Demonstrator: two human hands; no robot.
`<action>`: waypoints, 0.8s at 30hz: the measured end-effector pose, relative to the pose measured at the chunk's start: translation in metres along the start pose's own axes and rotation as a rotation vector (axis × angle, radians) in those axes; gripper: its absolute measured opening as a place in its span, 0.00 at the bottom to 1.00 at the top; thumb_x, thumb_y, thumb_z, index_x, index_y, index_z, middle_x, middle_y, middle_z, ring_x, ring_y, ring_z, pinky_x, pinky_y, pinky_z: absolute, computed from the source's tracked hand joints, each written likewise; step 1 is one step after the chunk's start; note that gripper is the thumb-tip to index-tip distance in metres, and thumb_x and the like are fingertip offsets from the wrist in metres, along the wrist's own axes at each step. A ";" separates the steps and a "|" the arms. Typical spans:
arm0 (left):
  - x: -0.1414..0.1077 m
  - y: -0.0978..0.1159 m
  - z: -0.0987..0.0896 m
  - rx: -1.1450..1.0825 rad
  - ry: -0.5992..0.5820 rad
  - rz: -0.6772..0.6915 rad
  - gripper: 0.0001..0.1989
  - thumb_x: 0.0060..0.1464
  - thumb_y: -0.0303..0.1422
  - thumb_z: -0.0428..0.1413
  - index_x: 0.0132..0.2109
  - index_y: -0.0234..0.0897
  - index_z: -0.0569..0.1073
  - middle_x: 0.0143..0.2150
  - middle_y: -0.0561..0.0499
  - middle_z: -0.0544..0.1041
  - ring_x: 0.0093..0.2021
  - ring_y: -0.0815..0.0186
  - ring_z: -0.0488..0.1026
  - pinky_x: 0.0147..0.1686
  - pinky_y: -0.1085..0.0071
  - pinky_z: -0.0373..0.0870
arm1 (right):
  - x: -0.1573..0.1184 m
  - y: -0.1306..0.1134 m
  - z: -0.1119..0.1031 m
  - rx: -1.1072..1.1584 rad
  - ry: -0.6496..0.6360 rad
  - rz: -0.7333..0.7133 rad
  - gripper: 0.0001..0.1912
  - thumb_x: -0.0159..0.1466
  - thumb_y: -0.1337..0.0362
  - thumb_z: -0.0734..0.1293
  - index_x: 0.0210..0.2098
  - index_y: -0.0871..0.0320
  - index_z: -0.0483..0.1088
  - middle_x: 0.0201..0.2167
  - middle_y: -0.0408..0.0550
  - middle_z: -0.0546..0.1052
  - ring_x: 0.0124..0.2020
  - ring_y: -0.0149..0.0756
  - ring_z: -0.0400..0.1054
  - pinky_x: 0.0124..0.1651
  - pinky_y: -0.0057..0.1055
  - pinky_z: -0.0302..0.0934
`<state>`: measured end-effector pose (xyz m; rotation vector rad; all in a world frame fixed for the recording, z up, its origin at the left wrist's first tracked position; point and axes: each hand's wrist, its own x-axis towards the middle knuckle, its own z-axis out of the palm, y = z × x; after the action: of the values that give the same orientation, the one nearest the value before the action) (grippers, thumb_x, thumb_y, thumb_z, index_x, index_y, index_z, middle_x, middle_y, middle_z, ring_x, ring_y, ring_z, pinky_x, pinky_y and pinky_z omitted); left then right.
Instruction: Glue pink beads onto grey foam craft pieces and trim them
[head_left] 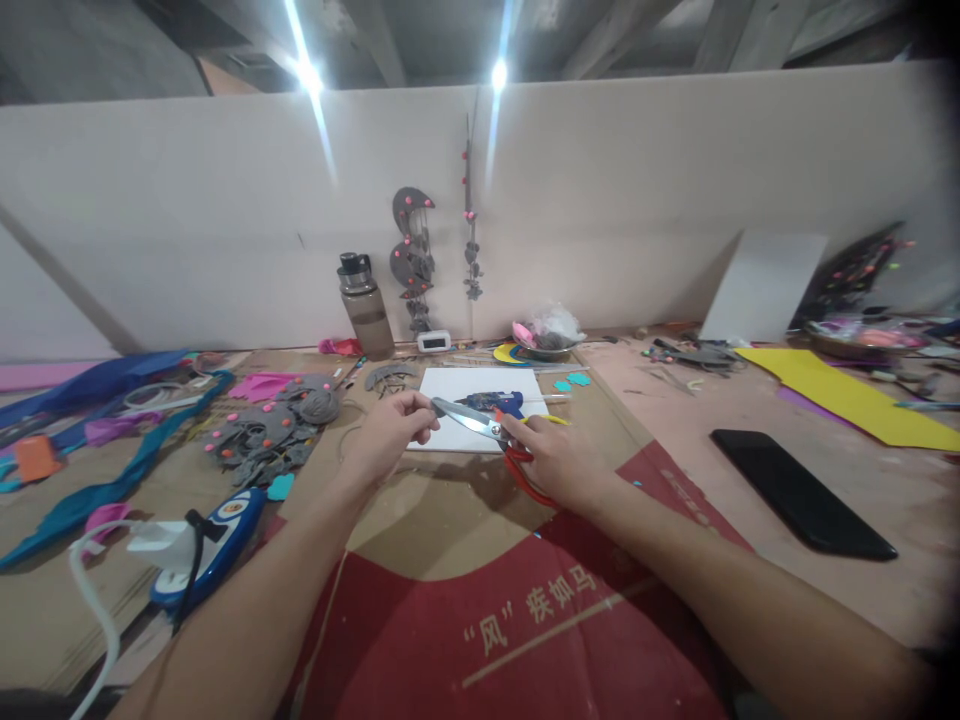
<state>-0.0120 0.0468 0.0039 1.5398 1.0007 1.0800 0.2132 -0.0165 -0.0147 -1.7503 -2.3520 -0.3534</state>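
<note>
My right hand (553, 458) is closed around the handles of a pair of scissors (480, 422), which have red and yellow grips. The metal blades point left towards my left hand (405, 420), their tips close to its fingers. That hand is closed in a pinch; a small grey bit shows by the fingertips, but I cannot make out what it is. Behind the scissors a blue glue gun (510, 402) lies on a white sheet (450, 385), partly hidden by the blades and my right hand.
Cardboard (420, 530) covers the table in front. Grey felt pieces with pink dots (274, 430) and a blue-white power strip (225, 530) lie left. A bottle (367, 310) stands behind, near a small white clock (433, 342). Right are a black phone (799, 490) and yellow sheet (862, 395).
</note>
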 end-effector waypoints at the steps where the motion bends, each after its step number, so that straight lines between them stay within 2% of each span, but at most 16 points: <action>1: 0.000 0.000 0.000 -0.012 -0.001 -0.007 0.02 0.41 0.27 0.54 0.25 0.33 0.68 0.22 0.54 0.68 0.21 0.74 0.62 0.23 0.76 0.56 | 0.000 0.000 0.001 0.016 -0.001 0.000 0.23 0.64 0.58 0.53 0.59 0.49 0.56 0.38 0.50 0.73 0.34 0.39 0.67 0.31 0.30 0.50; 6: 0.001 0.002 -0.001 -0.071 0.006 -0.064 0.03 0.40 0.27 0.54 0.24 0.33 0.68 0.21 0.55 0.66 0.20 0.75 0.60 0.22 0.76 0.55 | 0.001 0.000 0.005 0.102 0.003 0.031 0.24 0.64 0.57 0.55 0.59 0.49 0.56 0.39 0.49 0.73 0.36 0.38 0.68 0.34 0.30 0.53; 10: 0.001 0.003 -0.003 -0.113 0.008 -0.119 0.04 0.41 0.28 0.54 0.24 0.32 0.67 0.22 0.54 0.68 0.19 0.76 0.59 0.21 0.77 0.55 | 0.002 -0.002 0.002 0.053 0.001 0.053 0.24 0.64 0.58 0.55 0.60 0.48 0.55 0.40 0.50 0.72 0.37 0.39 0.67 0.33 0.30 0.53; 15: 0.001 0.003 -0.001 -0.065 0.028 -0.050 0.05 0.44 0.30 0.56 0.28 0.33 0.68 0.24 0.54 0.70 0.21 0.75 0.64 0.23 0.77 0.60 | 0.002 -0.004 0.000 0.002 -0.034 0.057 0.25 0.65 0.57 0.54 0.61 0.48 0.53 0.43 0.52 0.71 0.38 0.40 0.67 0.34 0.30 0.53; 19: 0.001 0.003 0.004 -0.017 0.037 -0.010 0.10 0.45 0.36 0.58 0.32 0.33 0.68 0.26 0.51 0.73 0.28 0.68 0.72 0.31 0.70 0.69 | 0.001 -0.004 0.002 0.016 -0.053 0.062 0.26 0.65 0.57 0.54 0.61 0.49 0.51 0.44 0.52 0.70 0.39 0.40 0.66 0.36 0.31 0.54; 24: 0.001 0.002 0.005 -0.036 0.058 -0.006 0.09 0.46 0.35 0.58 0.32 0.34 0.68 0.26 0.50 0.74 0.27 0.68 0.72 0.32 0.69 0.69 | 0.002 -0.004 0.000 0.045 -0.023 0.066 0.24 0.65 0.58 0.54 0.60 0.49 0.53 0.44 0.51 0.70 0.39 0.39 0.66 0.36 0.31 0.54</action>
<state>-0.0064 0.0461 0.0053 1.4833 1.0197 1.1375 0.2091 -0.0155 -0.0143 -1.8164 -2.2926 -0.2698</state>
